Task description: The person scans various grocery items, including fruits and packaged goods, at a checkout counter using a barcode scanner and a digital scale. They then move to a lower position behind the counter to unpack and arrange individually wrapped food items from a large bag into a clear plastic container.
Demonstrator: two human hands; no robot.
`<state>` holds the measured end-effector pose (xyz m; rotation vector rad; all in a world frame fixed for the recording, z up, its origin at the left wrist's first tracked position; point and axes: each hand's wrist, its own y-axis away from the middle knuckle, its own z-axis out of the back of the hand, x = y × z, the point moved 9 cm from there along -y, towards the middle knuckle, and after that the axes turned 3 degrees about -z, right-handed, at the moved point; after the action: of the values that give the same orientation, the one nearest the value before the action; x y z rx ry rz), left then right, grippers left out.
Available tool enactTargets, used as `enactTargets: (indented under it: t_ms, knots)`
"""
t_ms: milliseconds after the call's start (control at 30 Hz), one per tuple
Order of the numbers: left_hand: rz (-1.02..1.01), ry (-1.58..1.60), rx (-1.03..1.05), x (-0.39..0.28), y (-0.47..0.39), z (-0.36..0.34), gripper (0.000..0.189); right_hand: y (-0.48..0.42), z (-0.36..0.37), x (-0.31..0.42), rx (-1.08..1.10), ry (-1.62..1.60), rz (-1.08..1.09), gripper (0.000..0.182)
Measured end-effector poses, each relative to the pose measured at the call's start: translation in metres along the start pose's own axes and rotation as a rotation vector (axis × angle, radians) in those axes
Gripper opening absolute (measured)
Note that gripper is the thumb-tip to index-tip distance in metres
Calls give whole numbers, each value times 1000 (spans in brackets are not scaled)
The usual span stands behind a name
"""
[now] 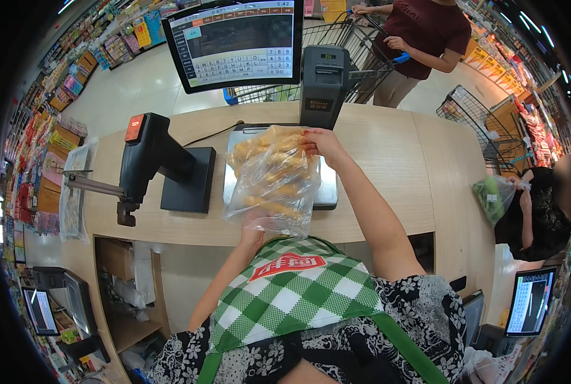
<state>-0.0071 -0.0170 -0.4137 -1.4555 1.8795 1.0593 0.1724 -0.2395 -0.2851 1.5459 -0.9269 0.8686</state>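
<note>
A clear plastic bag [278,173] of long yellowish food pieces, too blurred by the film to name exactly, lies over the metal plate of a weighing scale [330,189]. My right hand [321,144] pinches the bag at its far right corner. At the bag's near left side, my left hand [257,223] is partly hidden behind the plastic, its fingers not clearly visible. The scale's grey printer column [324,86] rises behind the bag, beside a tilted touch screen [235,48] with a keyboard layout.
To the left on the wooden counter [386,177] stands a black bag-sealing device [146,158] with a metal arm. Beyond the counter, a person in a dark red shirt [427,36] holds a shopping cart [333,43]. At right, another person holds a bag of green produce [493,198].
</note>
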Motion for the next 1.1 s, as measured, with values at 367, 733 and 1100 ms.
enactTargets:
  t_ms: [367, 733, 1100]
  knots:
    - [20, -83, -263, -68, 21, -52, 32, -21, 40, 70, -158, -97, 146, 17]
    - [-111, -118, -125, -117, 37, -87, 38, -67, 75, 136, -610, 211, 146, 28]
    - [-18, -63, -121, -112, 45, -82, 37, -11, -56, 19, 27, 1282, 701, 29]
